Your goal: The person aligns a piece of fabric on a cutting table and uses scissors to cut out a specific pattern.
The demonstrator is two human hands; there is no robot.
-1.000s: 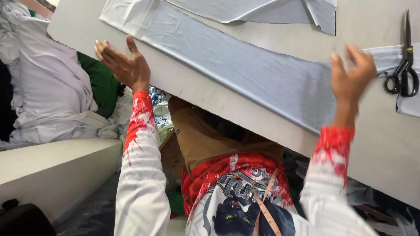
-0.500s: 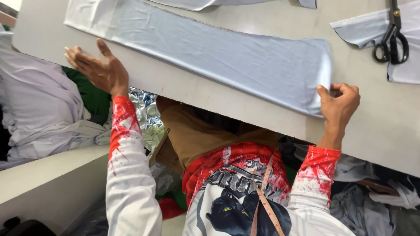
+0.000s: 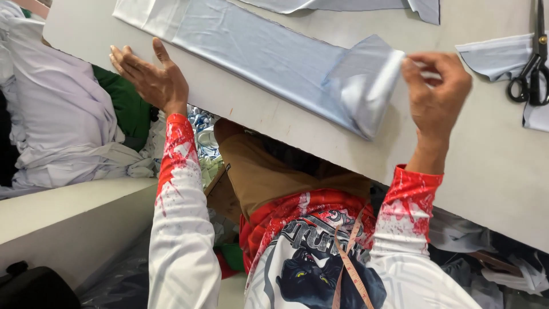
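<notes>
A long strip of pale grey-blue fabric (image 3: 251, 54) lies flat across a white work table (image 3: 492, 171). My right hand (image 3: 436, 88) pinches the strip's right end and has lifted it and folded it back toward the left over the strip. My left hand (image 3: 150, 77) is at the table's near edge, fingers spread, palm up, just below the strip's left part; it holds nothing. Both arms wear white sleeves with red splatter cuffs.
Black scissors (image 3: 533, 71) lie at the table's right on another pale fabric piece (image 3: 492, 57). More grey fabric (image 3: 343, 4) lies at the far edge. Piles of white cloth (image 3: 63, 114) and green cloth (image 3: 128, 109) sit left, below the table. A tape measure (image 3: 349, 263) hangs on my chest.
My right hand gripped the strip's right end, then lifted and folded it over to the left. My left hand stayed by the table's near edge.
</notes>
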